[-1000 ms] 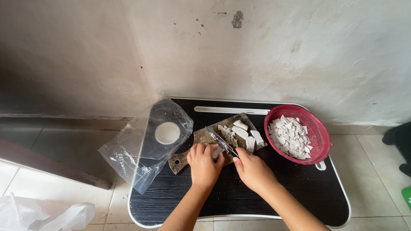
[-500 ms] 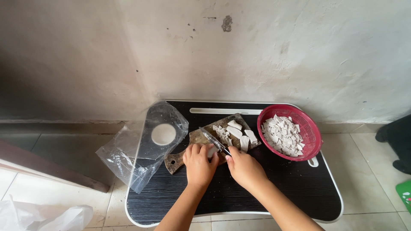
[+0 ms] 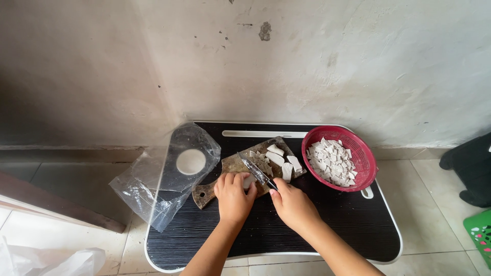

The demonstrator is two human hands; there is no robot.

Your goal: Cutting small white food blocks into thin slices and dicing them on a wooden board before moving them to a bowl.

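Note:
A worn wooden cutting board (image 3: pixel 232 164) lies on a black ribbed tray table (image 3: pixel 317 225). My left hand (image 3: pixel 233 195) presses down on a white piece of food (image 3: pixel 249 181) at the board's near edge. My right hand (image 3: pixel 291 203) grips a knife (image 3: pixel 255 170) whose blade angles up and left across the board beside the left fingers. Several cut white slices (image 3: pixel 280 159) lie on the board's far right end. A red plastic basket (image 3: pixel 362 160) holding many white pieces stands at the tray's right.
A clear plastic bag (image 3: pixel 153 186) drapes over the tray's left edge, over its round cup hole (image 3: pixel 191 161). A plastered wall rises right behind the tray. White plastic (image 3: pixel 56 263) lies at bottom left, a dark object (image 3: pixel 470 168) and a green thing (image 3: pixel 481 232) at right.
The view has shifted slightly. Both hands stay at the board, with the knife still angled over the white piece; no clear change in grip.

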